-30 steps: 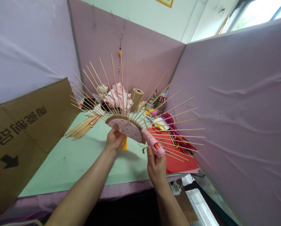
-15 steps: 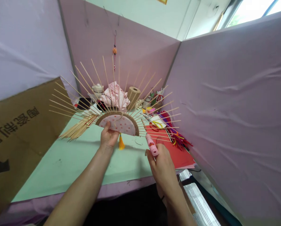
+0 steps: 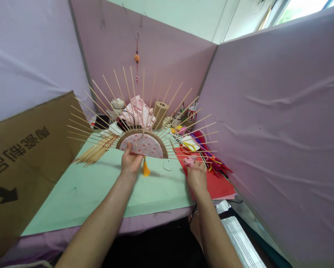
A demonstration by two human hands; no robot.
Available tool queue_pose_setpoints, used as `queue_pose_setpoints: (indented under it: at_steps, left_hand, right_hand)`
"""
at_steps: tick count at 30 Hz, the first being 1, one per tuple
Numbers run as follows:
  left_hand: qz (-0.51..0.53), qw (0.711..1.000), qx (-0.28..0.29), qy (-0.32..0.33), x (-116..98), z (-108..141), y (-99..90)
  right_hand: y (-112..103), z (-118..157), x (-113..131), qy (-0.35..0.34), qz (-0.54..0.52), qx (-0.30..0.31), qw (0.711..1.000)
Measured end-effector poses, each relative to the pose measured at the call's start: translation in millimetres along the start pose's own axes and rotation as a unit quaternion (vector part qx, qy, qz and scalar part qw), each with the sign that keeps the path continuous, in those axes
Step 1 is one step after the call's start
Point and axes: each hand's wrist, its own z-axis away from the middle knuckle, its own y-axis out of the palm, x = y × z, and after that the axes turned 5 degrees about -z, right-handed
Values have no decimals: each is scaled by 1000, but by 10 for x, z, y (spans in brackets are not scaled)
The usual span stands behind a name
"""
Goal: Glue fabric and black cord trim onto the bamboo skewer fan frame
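Observation:
My left hand (image 3: 131, 160) grips the lower edge of a half-round fan base (image 3: 147, 145), its thumb on the dotted pink-and-white face. Thin bamboo sticks (image 3: 98, 95) spread outward from the base's brown curved rim. From its bottom edge hangs a yellow tassel (image 3: 146, 168). My right hand (image 3: 197, 178) is closed round a pink glue gun (image 3: 189, 160), over the red paper, near the fan's right-hand sticks. The fingers hide much of the glue gun.
A bundle of loose sticks (image 3: 95, 150) lies left on the green tabletop (image 3: 100, 190). Red paper (image 3: 216, 184), scissors (image 3: 189, 145) and colourful pipe cleaners (image 3: 211, 158) are at right. Behind stand a twine roll (image 3: 160, 111) and crumpled pink cloth (image 3: 139, 111). Cardboard (image 3: 30, 160) leans left.
My right hand has moved forward with the glue gun, away from my body and over the red paper. The fan has shifted slightly right in view, still in my left hand.

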Motion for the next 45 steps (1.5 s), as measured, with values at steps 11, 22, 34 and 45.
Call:
queue_pose_setpoints:
  at_steps: [11, 22, 34, 45]
  left_hand:
    - [4, 999, 31, -32, 56, 23, -43]
    - [-17, 997, 37, -71, 127, 145, -4]
    - [-27, 992, 46, -113, 213, 212, 3]
    - [-57, 992, 48, -100, 258, 178, -52]
  right_hand:
    - [60, 146, 277, 10, 58, 33, 998]
    - [-296, 122, 1227, -309, -129, -25, 942]
    - [-130, -455, 1352, -379, -171, -128, 900]
    - [-211, -557, 1240, -304, -87, -151, 937]
